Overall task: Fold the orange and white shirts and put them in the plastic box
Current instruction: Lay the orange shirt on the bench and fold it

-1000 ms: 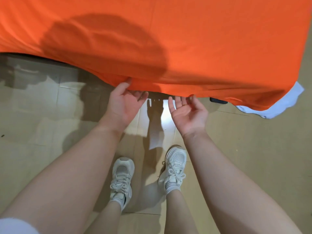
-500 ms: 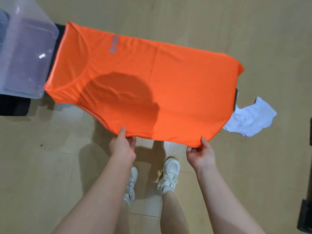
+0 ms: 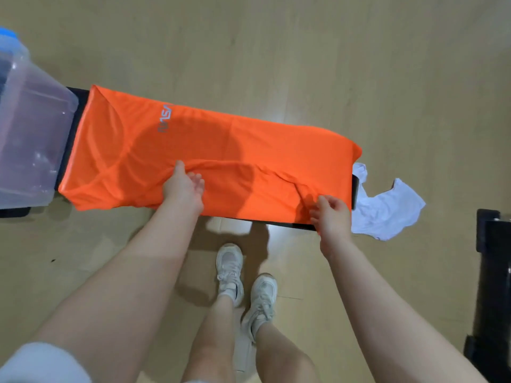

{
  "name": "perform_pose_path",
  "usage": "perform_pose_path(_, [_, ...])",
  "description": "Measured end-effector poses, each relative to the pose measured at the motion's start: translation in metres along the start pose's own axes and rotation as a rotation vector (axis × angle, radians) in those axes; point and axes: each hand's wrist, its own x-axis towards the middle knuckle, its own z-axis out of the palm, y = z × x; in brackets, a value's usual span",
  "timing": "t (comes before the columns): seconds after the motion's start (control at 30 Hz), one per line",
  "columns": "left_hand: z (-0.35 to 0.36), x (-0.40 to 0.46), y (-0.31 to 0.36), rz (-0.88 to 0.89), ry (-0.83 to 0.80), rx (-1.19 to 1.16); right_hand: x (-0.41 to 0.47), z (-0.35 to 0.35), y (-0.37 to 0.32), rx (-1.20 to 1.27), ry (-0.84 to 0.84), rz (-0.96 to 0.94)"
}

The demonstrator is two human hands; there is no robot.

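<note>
The orange shirt (image 3: 221,139) lies spread over a low black bench (image 3: 276,223), its grey logo facing up and its collar end toward the left. My left hand (image 3: 184,186) grips a ridge of the orange fabric near the middle of the near edge. My right hand (image 3: 333,212) pinches the same near edge toward the shirt's right end. The white shirt (image 3: 387,208) lies crumpled at the bench's right end, partly on the floor. The clear plastic box (image 3: 30,128) stands at the far left, touching the shirt's collar end.
The wooden floor (image 3: 304,51) runs all around the bench. A black piece of furniture (image 3: 495,286) stands at the right edge. My legs and white sneakers (image 3: 244,275) are just in front of the bench. A blue lid part (image 3: 8,34) shows behind the box.
The orange shirt came down from being held up in the air and now lies on the bench. Both hands moved onto its near edge, which is bunched into a ridge.
</note>
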Motion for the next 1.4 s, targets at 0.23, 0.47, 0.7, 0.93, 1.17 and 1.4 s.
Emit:
perform_pose_path(0.23, [0.000,-0.019,-0.086,0.396,-0.377,0.944,0.015,-0.052,0.019,-0.307,0.119,-0.056])
perform_pose_path(0.47, [0.028,-0.038,-0.155,0.744,-0.627,1.421,0.040,-0.063,0.026,-0.502,-0.037,-0.175])
perform_pose_path(0.7, [0.026,-0.051,-0.181,0.898,-0.451,1.528,0.049,-0.054,0.025,-0.796,-0.042,-0.288])
perform_pose_path(0.93, [0.019,-0.051,-0.185,0.955,-0.367,1.642,0.055,-0.074,-0.009,-0.519,-0.265,-0.298])
perform_pose_path(1.17, [0.015,-0.040,-0.177,1.100,-0.404,1.688,0.118,-0.075,-0.035,-0.627,-0.221,-0.306])
perform_pose_path(1.4, [0.024,-0.040,-0.176,1.201,-0.575,1.901,0.093,-0.104,0.017,-0.341,-0.324,-0.072])
